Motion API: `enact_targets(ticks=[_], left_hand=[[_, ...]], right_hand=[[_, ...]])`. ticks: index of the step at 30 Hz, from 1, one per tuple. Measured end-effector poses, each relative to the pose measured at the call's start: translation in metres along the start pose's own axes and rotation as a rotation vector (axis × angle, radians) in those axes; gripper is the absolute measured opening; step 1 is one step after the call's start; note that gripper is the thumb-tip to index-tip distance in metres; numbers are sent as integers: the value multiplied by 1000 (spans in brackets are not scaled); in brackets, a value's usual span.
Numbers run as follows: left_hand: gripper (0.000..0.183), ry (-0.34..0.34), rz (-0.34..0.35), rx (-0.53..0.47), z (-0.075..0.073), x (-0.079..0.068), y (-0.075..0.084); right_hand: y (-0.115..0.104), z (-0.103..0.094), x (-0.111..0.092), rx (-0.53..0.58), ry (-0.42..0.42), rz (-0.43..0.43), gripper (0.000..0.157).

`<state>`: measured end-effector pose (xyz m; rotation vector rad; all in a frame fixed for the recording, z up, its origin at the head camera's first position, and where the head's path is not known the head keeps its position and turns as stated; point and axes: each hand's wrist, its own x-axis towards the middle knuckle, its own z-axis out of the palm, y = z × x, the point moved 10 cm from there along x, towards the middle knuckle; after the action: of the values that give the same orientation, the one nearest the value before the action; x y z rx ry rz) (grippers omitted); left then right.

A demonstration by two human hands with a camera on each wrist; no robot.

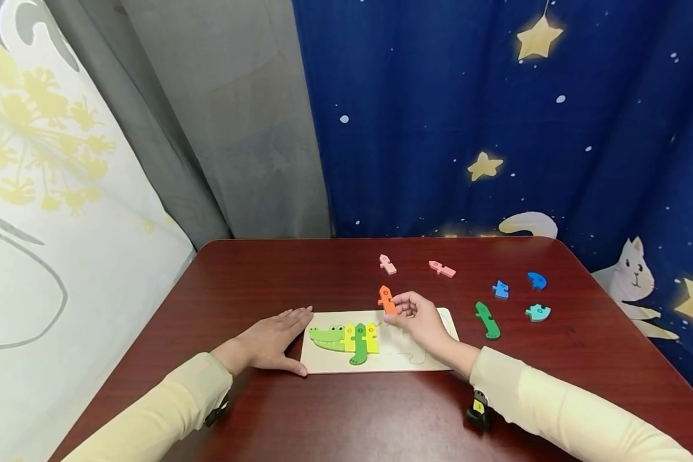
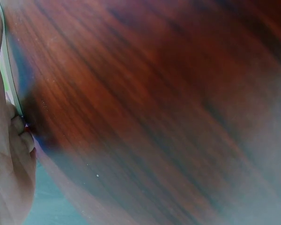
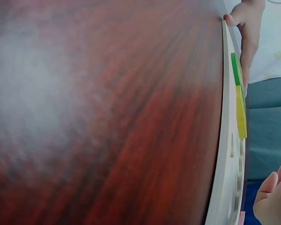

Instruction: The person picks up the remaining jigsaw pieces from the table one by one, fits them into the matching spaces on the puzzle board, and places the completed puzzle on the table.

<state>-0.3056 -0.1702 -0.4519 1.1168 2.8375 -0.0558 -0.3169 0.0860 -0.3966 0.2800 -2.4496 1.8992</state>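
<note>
Head: brown table, starry curtain; right hand pinches orange piece, left hand flat.

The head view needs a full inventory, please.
Table: one, maroon, centre
Board: one, cream, on table
Placed pieces: four, green and yellow, board's left
Orange piece: one, orange, over board
Pink pieces: two, pink, beyond board
Loose green piece: one, green, board's right
Blue pieces: two, blue, table's right
Teal piece: one, teal, table's right
Curtains: three, blue, grey, white, background
Devices: two, black, lower centre
Sleeves: two, cream, lower corners
Left hand: one, board's left edge
Right hand: one, pinching orange piece
</note>
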Motion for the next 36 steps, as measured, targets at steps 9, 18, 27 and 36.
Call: enact_targets(ticks=[9, 18, 27, 36], left_hand=[[118, -18, -9, 2, 1, 0, 0], [118, -9, 0, 5, 0, -1, 0], [117, 14, 12, 4, -2, -1, 0], [118, 4, 6, 6, -2, 0, 0]], right_hand=[[31, 0, 7, 11, 13, -4, 32], [26, 3, -1, 0, 18, 9, 31], [1, 4, -18, -10, 8, 22, 28], [36, 6, -8, 23, 24, 12, 32]])
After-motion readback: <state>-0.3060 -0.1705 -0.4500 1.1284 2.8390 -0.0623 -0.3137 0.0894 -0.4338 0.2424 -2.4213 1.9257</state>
